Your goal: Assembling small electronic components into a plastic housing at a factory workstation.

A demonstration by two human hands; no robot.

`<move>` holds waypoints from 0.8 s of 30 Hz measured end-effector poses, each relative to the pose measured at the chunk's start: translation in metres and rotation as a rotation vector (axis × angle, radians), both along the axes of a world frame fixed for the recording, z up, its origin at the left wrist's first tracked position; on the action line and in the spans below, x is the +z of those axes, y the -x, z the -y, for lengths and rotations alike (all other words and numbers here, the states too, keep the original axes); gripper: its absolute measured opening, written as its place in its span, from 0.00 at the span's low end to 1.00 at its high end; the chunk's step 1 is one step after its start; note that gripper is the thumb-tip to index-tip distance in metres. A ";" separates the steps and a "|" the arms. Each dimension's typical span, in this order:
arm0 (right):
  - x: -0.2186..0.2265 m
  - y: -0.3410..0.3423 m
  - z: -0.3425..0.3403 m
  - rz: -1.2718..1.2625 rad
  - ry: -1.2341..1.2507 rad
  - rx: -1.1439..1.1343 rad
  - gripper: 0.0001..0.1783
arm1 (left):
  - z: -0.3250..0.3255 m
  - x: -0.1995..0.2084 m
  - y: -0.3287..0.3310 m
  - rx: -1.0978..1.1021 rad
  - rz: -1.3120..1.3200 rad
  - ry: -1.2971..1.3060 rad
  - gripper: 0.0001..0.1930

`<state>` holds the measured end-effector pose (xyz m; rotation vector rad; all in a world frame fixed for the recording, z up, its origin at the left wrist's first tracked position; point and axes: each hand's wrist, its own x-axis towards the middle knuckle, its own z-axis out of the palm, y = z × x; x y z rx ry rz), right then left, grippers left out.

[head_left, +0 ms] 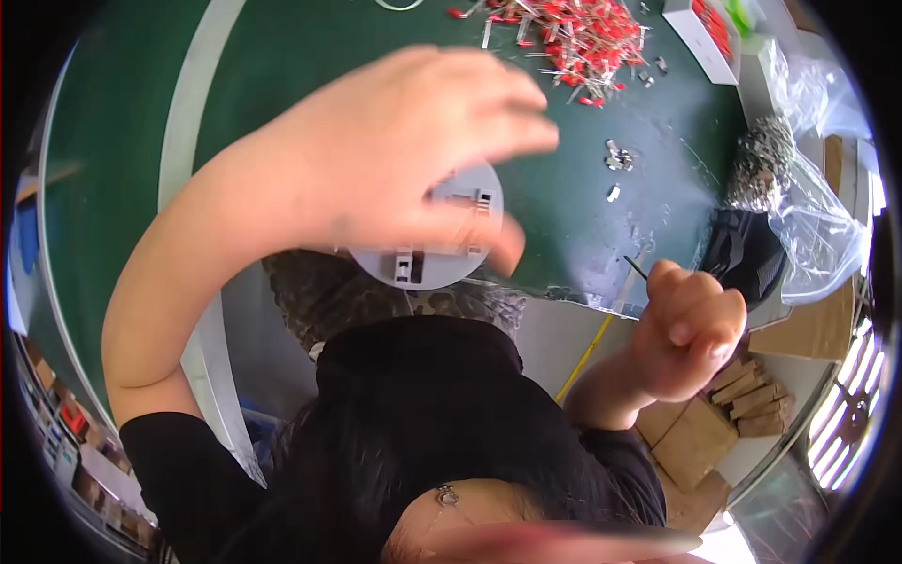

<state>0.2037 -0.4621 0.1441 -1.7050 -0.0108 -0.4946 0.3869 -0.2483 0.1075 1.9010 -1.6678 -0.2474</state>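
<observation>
My left hand [423, 141] reaches across above the table, fingers spread and curled, slightly blurred, with nothing visible between them. Partly hidden under it is a round white plastic disc [442, 268] at the table's near edge, with small slots and metal pieces fitted in it. Off to the right, my right hand [691, 324] is closed around a thin dark pointed tool [636, 268]; the fist hides its rear part, so its exact kind does not show. The tool's tip points up and left, apart from the disc.
Red-tipped parts with metal legs [587, 42] lie heaped on the green tabletop [601, 221] at the far side. Several small metal clips [617, 157] lie nearer. A white box [703, 42] of red parts stands far right, beside a clear plastic bag [817, 216] and a metal-parts bundle [761, 164].
</observation>
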 end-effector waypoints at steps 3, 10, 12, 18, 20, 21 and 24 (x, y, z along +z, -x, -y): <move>-0.006 -0.003 0.006 0.004 0.001 -0.115 0.23 | 0.047 -0.006 -0.022 0.149 -0.007 0.095 0.23; -0.008 0.006 0.020 -0.042 -0.002 -0.215 0.16 | 0.074 -0.003 -0.030 -0.082 0.296 -0.126 0.20; -0.013 0.011 0.026 -0.043 -0.016 -0.229 0.16 | 0.057 0.012 -0.022 -0.028 -0.003 0.024 0.14; -0.022 0.008 0.042 -0.060 0.122 -0.266 0.12 | 0.067 0.033 -0.027 -0.033 0.027 -0.099 0.07; -0.018 0.011 0.043 -0.118 0.159 -0.277 0.12 | 0.069 0.036 -0.030 -0.152 0.118 -0.240 0.05; -0.015 0.013 0.044 -0.176 0.202 -0.290 0.12 | 0.069 0.035 -0.030 -0.153 0.118 -0.244 0.05; -0.017 0.015 0.046 -0.284 0.305 -0.292 0.10 | 0.070 0.029 -0.029 -0.166 0.099 -0.206 0.05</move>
